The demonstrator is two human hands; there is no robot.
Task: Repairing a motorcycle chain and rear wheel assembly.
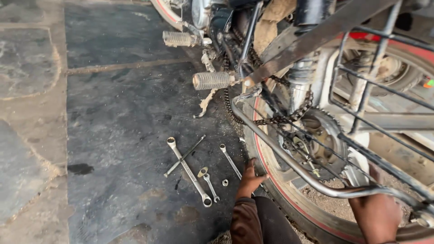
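The left hand (249, 178), fingers spread on the floor, lay just right of the slim spanner (230, 161), whose length ran up-left; the right hand (376, 212) gripped the motorcycle's guard tube (289, 158).

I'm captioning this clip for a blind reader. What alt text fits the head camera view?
A person's left hand rests on the rear tyre of a motorcycle, and the right hand grips its curved metal guard bar, beside the chain and sprocket. Several spanners and a nut lie on the dark stone floor.

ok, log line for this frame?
left hand: on floor by rear tyre | right hand: at wheel guard bar | spanners on floor
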